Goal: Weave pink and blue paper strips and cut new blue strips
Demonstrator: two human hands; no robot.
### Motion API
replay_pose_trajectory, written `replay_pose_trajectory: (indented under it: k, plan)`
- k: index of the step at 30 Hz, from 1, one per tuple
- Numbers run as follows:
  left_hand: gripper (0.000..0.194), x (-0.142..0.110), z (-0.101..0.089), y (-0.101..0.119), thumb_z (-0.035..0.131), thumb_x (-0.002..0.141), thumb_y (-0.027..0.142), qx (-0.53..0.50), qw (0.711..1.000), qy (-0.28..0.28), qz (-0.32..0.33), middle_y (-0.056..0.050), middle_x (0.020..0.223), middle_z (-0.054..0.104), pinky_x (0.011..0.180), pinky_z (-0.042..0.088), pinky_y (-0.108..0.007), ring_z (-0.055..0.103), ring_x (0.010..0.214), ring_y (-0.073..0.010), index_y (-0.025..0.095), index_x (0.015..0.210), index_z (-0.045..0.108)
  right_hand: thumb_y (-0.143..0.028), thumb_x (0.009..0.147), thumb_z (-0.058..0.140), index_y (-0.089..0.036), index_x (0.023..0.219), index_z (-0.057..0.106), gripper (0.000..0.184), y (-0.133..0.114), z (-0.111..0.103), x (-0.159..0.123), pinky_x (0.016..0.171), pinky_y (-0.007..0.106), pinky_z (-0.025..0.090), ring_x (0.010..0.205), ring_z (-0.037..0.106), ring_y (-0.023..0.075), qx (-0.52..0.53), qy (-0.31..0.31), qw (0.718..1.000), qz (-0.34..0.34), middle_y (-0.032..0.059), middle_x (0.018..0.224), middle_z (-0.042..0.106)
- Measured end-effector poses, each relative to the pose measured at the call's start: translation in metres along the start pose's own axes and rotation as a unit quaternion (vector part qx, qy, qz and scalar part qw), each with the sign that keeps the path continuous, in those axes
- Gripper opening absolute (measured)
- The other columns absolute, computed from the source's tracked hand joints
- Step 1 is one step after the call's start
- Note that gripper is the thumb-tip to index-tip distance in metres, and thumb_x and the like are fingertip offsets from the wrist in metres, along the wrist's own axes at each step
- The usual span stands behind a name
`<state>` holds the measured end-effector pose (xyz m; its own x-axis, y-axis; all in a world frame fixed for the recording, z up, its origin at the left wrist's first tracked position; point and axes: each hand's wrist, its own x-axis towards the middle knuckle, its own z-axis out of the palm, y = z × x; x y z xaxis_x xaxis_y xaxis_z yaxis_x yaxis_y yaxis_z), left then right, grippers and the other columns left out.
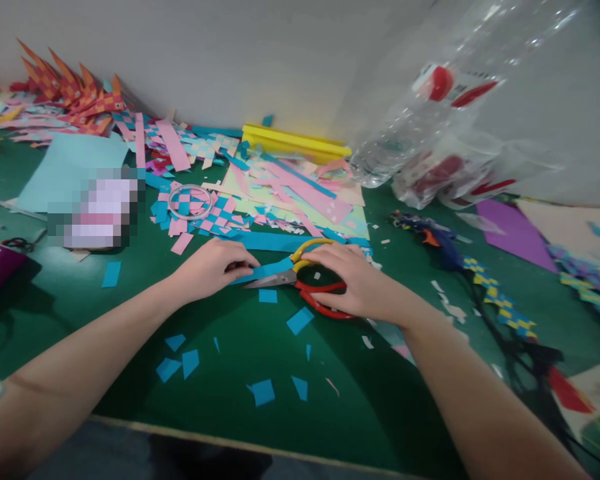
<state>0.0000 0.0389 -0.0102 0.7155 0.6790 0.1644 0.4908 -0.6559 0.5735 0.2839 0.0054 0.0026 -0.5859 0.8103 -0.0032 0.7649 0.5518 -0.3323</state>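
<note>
My right hand [360, 280] grips a pair of scissors [280, 277] by its handles, one loop yellow and the other red. The blades are parted and point left. Between finger and thumb, my left hand [215, 267] pinches a blue paper strip [273, 269], which runs along the scissors toward the yellow handle. Under and in front of the blades lie several cut blue paper pieces, among them a square [300, 321] and a small rectangle [268, 295]. A longer blue strip [270, 241] rests just behind both hands.
Pink and blue paper scraps [220, 213] are heaped behind the hands, with a clear ring [190, 201] on them. A yellow bar [295, 142] stands by the wall. At the back right is a plastic bottle [405, 133]; at left, a blurred-out phone-like object [100, 210] and light-blue paper [70, 167].
</note>
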Motion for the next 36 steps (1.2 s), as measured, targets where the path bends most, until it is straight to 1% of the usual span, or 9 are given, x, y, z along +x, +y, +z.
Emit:
replay_pose_trajectory:
  k: [6, 12, 20, 22, 24, 27, 30, 33, 36]
  plan:
    - [0.016, 0.001, 0.001, 0.000, 0.055, 0.090, 0.019, 0.000, 1.000, -0.002, 0.007, -0.004, 0.090, 0.070, 0.074, 0.044, -0.027, 0.063, 0.080, -0.0149, 0.018, 0.096, 0.070, -0.049, 0.083, 0.057, -0.029, 0.121, 0.050, 0.044, 0.001, 0.001, 0.000, 0.096, 0.055, 0.037, 0.121, 0.049, 0.0331, -0.005, 0.000, 1.000, -0.002, 0.0089, 0.127, 0.058]
    - [0.018, 0.000, 0.003, -0.003, 0.052, 0.093, 0.022, 0.018, 1.000, -0.001, 0.009, -0.003, 0.088, 0.070, 0.073, 0.041, -0.028, 0.062, 0.079, -0.0152, 0.020, 0.097, 0.069, -0.048, 0.084, 0.056, -0.029, 0.123, 0.050, 0.044, 0.003, 0.003, 0.000, 0.097, 0.055, 0.037, 0.123, 0.047, 0.0334, 0.005, -0.009, 1.000, 0.006, 0.0094, 0.128, 0.056]
    - [0.018, -0.002, 0.006, -0.005, 0.051, 0.094, 0.024, 0.029, 0.999, -0.006, 0.017, -0.003, 0.090, 0.070, 0.077, 0.039, -0.030, 0.061, 0.082, -0.0159, 0.020, 0.098, 0.068, -0.046, 0.084, 0.057, -0.027, 0.121, 0.052, 0.043, 0.004, -0.003, -0.001, 0.099, 0.054, 0.037, 0.123, 0.047, 0.0324, 0.012, -0.039, 0.999, 0.008, 0.0091, 0.127, 0.058]
    - [0.018, -0.002, 0.004, -0.005, 0.051, 0.094, 0.025, 0.025, 1.000, -0.007, 0.017, -0.004, 0.090, 0.069, 0.075, 0.040, -0.028, 0.061, 0.080, -0.0151, 0.019, 0.101, 0.067, -0.046, 0.083, 0.057, -0.027, 0.121, 0.053, 0.042, 0.005, -0.003, -0.001, 0.099, 0.054, 0.037, 0.123, 0.048, 0.0325, 0.013, -0.033, 0.999, 0.010, 0.0087, 0.128, 0.058]
    - [0.020, -0.003, 0.001, -0.005, 0.053, 0.093, 0.026, 0.017, 1.000, -0.016, 0.019, -0.004, 0.091, 0.067, 0.073, 0.042, -0.027, 0.060, 0.079, -0.0145, 0.019, 0.108, 0.065, -0.046, 0.082, 0.058, -0.027, 0.120, 0.054, 0.042, 0.006, -0.002, -0.002, 0.099, 0.055, 0.037, 0.124, 0.048, 0.0328, 0.012, -0.025, 1.000, 0.011, 0.0086, 0.128, 0.058]
    - [0.029, -0.005, -0.006, -0.005, 0.060, 0.089, 0.028, 0.016, 0.999, -0.036, 0.026, -0.005, 0.099, 0.065, 0.074, 0.043, -0.026, 0.059, 0.086, -0.0154, 0.020, 0.117, 0.060, -0.045, 0.082, 0.058, -0.027, 0.120, 0.054, 0.043, 0.007, -0.002, -0.003, 0.099, 0.055, 0.037, 0.124, 0.048, 0.0327, 0.010, -0.024, 1.000, 0.014, 0.0092, 0.128, 0.058]
    - [0.021, -0.007, -0.010, -0.006, 0.060, 0.089, 0.030, 0.047, 0.997, -0.047, 0.047, -0.005, 0.106, 0.063, 0.085, 0.040, -0.031, 0.057, 0.098, -0.0179, 0.022, 0.108, 0.064, -0.045, 0.080, 0.059, -0.027, 0.121, 0.053, 0.045, 0.009, -0.003, -0.004, 0.099, 0.055, 0.037, 0.124, 0.048, 0.0328, 0.008, -0.027, 0.999, 0.019, 0.0093, 0.128, 0.058]
    - [0.015, -0.008, -0.011, -0.009, 0.058, 0.090, 0.031, 0.066, 0.994, -0.056, 0.069, -0.004, 0.102, 0.062, 0.089, 0.037, -0.034, 0.056, 0.099, -0.0179, 0.023, 0.100, 0.066, -0.046, 0.079, 0.060, -0.027, 0.120, 0.054, 0.046, 0.010, -0.003, -0.004, 0.098, 0.055, 0.038, 0.124, 0.048, 0.0335, 0.014, -0.027, 0.999, 0.018, 0.0089, 0.129, 0.057]
    - [0.016, -0.008, -0.011, -0.012, 0.059, 0.090, 0.032, 0.060, 0.993, -0.064, 0.074, -0.004, 0.102, 0.061, 0.089, 0.037, -0.035, 0.056, 0.098, -0.0178, 0.023, 0.101, 0.067, -0.046, 0.080, 0.059, -0.027, 0.119, 0.055, 0.044, 0.008, -0.004, -0.004, 0.098, 0.054, 0.038, 0.123, 0.048, 0.0333, 0.022, -0.028, 0.999, 0.009, 0.0091, 0.128, 0.057]
